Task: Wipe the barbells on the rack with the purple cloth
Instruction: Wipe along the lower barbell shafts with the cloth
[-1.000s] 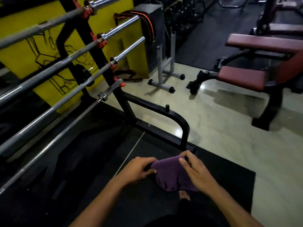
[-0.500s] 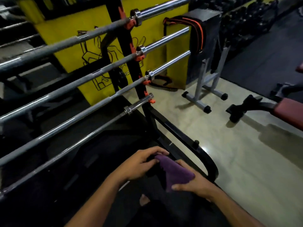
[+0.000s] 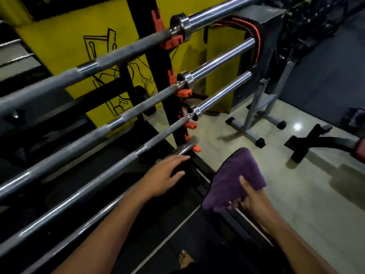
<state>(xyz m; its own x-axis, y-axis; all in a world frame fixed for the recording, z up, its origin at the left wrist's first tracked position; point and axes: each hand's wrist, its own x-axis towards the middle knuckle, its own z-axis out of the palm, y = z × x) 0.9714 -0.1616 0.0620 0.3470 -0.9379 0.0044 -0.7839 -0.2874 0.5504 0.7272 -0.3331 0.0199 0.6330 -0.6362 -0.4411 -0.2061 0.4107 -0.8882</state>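
Observation:
Several steel barbells (image 3: 126, 123) lie across a black upright rack (image 3: 158, 62) on orange hooks, slanting from lower left to upper right. The folded purple cloth (image 3: 233, 175) is held up by my right hand (image 3: 248, 198), thumb on top and fingers beneath. It hangs to the right of the rack, apart from every bar. My left hand (image 3: 166, 175) has let go and reaches with straight fingers toward the short end of the lowest barbell (image 3: 183, 148), just below it.
A yellow wall panel (image 3: 65, 46) stands behind the rack. A grey metal stand (image 3: 254, 113) and a black bench foot (image 3: 308, 143) sit on the pale tiled floor to the right. A black mat lies under me, with my bare foot (image 3: 185, 258) on it.
The view has swung closer to the rack. My left hand left the cloth and moved up toward the lowest bar's end; my right hand lifted the cloth alone.

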